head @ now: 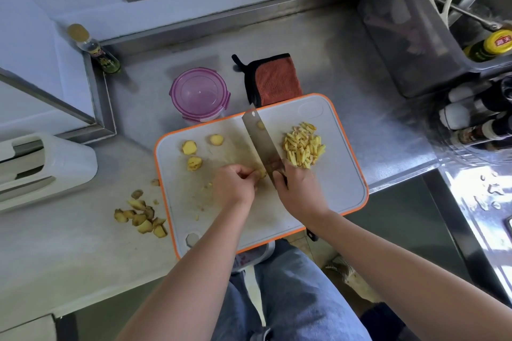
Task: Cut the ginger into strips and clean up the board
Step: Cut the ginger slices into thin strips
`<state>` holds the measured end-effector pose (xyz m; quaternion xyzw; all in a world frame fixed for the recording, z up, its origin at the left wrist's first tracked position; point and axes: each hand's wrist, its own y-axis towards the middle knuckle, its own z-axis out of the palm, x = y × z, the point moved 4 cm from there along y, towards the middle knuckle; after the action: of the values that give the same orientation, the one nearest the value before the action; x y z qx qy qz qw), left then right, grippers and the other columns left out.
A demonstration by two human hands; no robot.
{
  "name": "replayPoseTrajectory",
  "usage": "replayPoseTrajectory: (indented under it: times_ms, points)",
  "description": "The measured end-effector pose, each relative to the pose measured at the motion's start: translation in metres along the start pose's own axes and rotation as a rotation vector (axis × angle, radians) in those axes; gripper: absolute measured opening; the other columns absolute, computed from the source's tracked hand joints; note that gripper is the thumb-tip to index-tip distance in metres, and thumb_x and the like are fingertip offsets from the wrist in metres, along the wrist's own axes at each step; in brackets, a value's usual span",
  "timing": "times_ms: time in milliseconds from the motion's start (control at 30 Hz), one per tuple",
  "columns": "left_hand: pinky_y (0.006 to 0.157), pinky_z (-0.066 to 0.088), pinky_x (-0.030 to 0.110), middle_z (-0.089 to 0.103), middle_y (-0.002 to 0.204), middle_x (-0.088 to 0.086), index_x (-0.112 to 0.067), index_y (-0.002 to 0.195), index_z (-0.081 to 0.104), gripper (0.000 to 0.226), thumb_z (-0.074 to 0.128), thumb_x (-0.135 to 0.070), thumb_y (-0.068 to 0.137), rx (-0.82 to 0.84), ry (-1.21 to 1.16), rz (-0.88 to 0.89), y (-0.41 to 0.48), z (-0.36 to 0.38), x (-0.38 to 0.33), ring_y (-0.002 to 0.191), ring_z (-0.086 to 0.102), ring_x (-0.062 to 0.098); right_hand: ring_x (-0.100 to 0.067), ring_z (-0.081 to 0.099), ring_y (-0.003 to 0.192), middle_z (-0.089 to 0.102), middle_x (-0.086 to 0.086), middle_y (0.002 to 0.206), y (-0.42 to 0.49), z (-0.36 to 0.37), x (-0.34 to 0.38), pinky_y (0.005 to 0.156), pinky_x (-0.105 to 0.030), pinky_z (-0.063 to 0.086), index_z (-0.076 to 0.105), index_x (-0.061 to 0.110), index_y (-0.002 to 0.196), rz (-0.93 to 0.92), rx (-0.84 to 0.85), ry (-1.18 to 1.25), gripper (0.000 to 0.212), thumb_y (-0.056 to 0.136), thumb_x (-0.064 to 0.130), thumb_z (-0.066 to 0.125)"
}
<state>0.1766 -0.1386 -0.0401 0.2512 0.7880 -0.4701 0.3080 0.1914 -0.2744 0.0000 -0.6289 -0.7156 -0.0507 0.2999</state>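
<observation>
A white cutting board (340,174) with an orange rim lies on the steel counter. My right hand (297,191) grips the handle of a cleaver (259,141), whose blade runs up the board's middle. My left hand (235,185) pinches a small piece of ginger (261,173) against the board, right beside the blade's heel. A heap of cut ginger strips (303,147) sits to the right of the blade. Three ginger slices (194,156) lie to its left.
Ginger peelings (142,216) lie on the counter left of the board. A purple-lidded container (199,95) and an orange cloth (274,79) sit behind it. A bottle (94,48) stands in the back corner, a white holder (41,166) at left, bottles and a rack at right.
</observation>
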Motion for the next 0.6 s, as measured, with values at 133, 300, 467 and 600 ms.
replayPoseTrajectory:
  times_ms: [133, 300, 467, 600]
  points:
    - [0.05, 0.043, 0.022, 0.065, 0.056, -0.002, -0.011, 0.07, 0.07, 0.012, 0.076, -0.011, 0.081, 0.014, 0.007, -0.013, -0.001, 0.0, 0.0, 0.052, 0.063, 0.017, -0.023, 0.038, 0.053, 0.036, 0.001, 0.055, -0.005, -0.004, 0.001, 0.046, -0.03, 0.023, 0.035, 0.015, 0.076, -0.043, 0.001, -0.003, 0.023, 0.096, 0.021, 0.046]
    - [0.055, 0.048, 0.024, 0.066, 0.058, -0.003, -0.024, 0.06, 0.065, 0.026, 0.077, -0.011, 0.079, 0.005, 0.03, 0.011, -0.001, -0.001, -0.002, 0.057, 0.066, 0.019, -0.026, 0.047, 0.062, 0.045, -0.002, 0.064, -0.007, 0.001, 0.001, 0.053, -0.031, 0.034, 0.043, 0.015, 0.084, -0.023, 0.04, -0.06, 0.018, 0.098, 0.026, 0.042]
    - [0.066, 0.057, 0.036, 0.066, 0.06, -0.003, -0.025, 0.061, 0.065, 0.027, 0.077, -0.008, 0.079, 0.011, 0.013, 0.011, 0.001, 0.0, -0.001, 0.061, 0.068, 0.023, -0.025, 0.045, 0.064, 0.044, -0.003, 0.069, -0.015, 0.002, 0.001, 0.057, -0.031, 0.034, 0.04, 0.015, 0.089, 0.018, 0.09, -0.116, 0.016, 0.1, 0.026, 0.039]
    - [0.072, 0.059, 0.043, 0.069, 0.065, -0.001, -0.025, 0.062, 0.067, 0.025, 0.078, -0.008, 0.077, 0.019, 0.009, 0.005, 0.002, 0.0, 0.001, 0.066, 0.069, 0.024, -0.027, 0.047, 0.069, 0.048, -0.007, 0.073, -0.007, 0.008, 0.005, 0.059, -0.033, 0.036, 0.037, 0.015, 0.086, 0.034, 0.104, -0.104, 0.016, 0.099, 0.025, 0.039]
